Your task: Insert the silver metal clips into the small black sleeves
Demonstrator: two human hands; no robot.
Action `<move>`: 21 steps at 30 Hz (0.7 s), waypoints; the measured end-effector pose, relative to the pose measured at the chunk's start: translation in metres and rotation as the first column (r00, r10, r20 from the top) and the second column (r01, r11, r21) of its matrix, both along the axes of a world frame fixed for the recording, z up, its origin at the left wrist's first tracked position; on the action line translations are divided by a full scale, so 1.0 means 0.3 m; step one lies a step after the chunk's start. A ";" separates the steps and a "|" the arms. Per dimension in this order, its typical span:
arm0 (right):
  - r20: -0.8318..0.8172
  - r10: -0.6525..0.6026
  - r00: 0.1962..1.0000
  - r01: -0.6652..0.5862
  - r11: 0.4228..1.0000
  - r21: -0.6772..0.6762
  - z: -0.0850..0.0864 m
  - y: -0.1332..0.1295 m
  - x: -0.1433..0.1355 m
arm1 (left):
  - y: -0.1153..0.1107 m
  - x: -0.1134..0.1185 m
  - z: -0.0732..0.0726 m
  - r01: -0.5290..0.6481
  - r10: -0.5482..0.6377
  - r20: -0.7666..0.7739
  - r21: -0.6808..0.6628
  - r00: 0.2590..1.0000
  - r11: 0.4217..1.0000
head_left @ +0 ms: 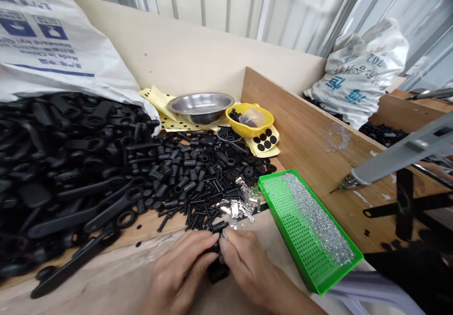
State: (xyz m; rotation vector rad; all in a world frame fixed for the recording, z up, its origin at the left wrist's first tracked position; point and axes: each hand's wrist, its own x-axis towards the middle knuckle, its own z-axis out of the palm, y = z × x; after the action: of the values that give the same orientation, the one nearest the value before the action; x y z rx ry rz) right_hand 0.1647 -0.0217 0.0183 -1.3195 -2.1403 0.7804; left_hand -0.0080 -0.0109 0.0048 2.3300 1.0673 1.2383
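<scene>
My left hand (pixel 182 263) and my right hand (pixel 247 258) meet at the front of the bench, fingers closed on a small black plastic part (pixel 217 272). My left fingers grip it from the left. The right thumb and fingers pinch at its upper right side; what they hold there is mostly hidden. Just beyond my fingertips lie shiny metal clips (pixel 236 208) and black ribbed screw-like pins (pixel 200 211). Behind these spreads a heap of short black cylindrical caps (pixel 184 168).
A big pile of black plastic handles (pixel 71 164) spills from a white sack (pixel 63 41). A green tray (pixel 290 239) holds small silver parts. Further back stand a steel bowl (pixel 200 105) and a yellow bowl (pixel 253 128). An electric screwdriver (pixel 389 159) hangs at right beside a wooden divider (pixel 300 121).
</scene>
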 end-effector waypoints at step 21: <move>0.353 0.115 0.928 -0.297 0.801 0.520 -0.013 0.027 0.035 | -0.003 0.006 -0.002 0.406 0.165 0.494 -0.830 0.854 0.383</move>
State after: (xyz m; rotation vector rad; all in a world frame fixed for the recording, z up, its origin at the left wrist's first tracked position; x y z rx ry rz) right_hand 0.1752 -0.0135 0.0144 -0.9298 -2.5183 -0.0296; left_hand -0.0062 -0.0117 0.0042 1.0627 0.9610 0.7478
